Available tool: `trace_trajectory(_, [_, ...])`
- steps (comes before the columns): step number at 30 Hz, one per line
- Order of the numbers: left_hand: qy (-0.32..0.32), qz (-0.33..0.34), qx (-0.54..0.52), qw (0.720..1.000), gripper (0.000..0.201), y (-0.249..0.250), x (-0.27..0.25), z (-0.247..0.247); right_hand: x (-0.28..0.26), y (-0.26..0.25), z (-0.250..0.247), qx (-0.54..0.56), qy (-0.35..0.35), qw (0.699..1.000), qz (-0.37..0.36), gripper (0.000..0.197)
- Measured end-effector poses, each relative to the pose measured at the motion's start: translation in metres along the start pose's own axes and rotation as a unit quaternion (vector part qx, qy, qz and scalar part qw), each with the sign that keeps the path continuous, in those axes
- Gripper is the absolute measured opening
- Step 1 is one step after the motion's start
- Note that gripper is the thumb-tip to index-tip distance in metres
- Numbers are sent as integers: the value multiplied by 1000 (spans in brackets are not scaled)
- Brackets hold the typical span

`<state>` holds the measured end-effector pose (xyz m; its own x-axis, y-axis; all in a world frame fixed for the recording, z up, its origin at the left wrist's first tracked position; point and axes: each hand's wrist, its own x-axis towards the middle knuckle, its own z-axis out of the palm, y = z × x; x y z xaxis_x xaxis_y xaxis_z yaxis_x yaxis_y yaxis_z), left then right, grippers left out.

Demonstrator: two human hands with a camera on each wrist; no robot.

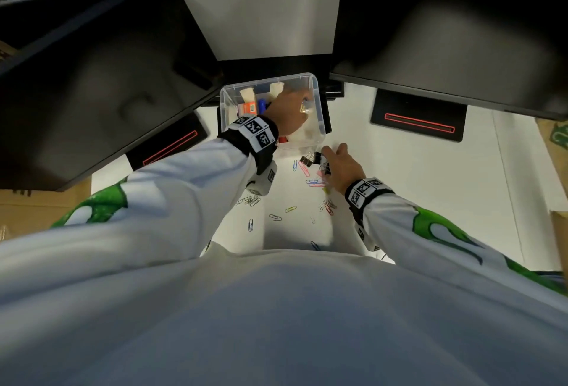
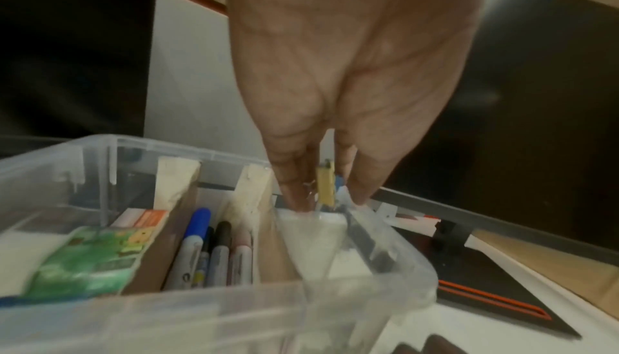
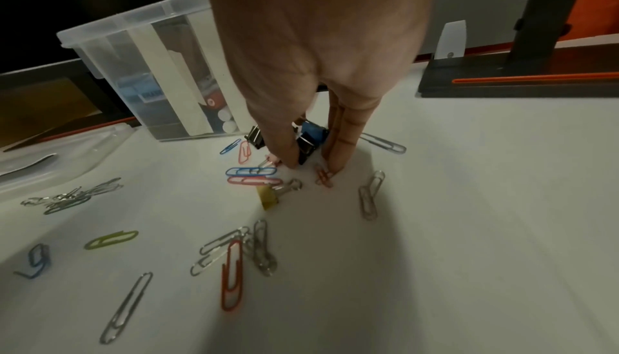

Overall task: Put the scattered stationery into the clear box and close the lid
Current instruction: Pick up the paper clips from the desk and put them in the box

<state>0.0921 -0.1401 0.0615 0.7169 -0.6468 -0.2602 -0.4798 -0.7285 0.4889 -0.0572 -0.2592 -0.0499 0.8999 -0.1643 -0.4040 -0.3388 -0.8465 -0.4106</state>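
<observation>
The left hand (image 2: 351, 68) held small yellow and blue binder clips (image 2: 326, 185) over the clear plastic box (image 1: 319, 115) at the table's far edge, likely to drop them. The right hand (image 3: 314, 50) pinched black binder clips (image 3: 306, 146) among scattered paper clips (image 3: 231, 272).

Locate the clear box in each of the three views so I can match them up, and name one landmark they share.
Head: clear box at upper centre, left hand reaching into it.
Left wrist: fills the lower left, near rim across the bottom.
Right wrist: upper left, side wall showing.
Shared landmark: the black base with an orange-red stripe.
</observation>
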Motion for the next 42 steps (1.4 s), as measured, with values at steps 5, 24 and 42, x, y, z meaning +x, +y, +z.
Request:
trace_trajectory(5, [37,23,50,998,45,-3,-9,19,4,1,-2,-11,-33,999,10,53])
trace_trajectory(24, [-135,28,2,991,24,-6,-65,68,10,29,-29,279,49,958,39,31])
trace_trajectory(42, [-99,60,147,982,32,-17,-42,116,36,-56,-101,111,26,983,-143,41])
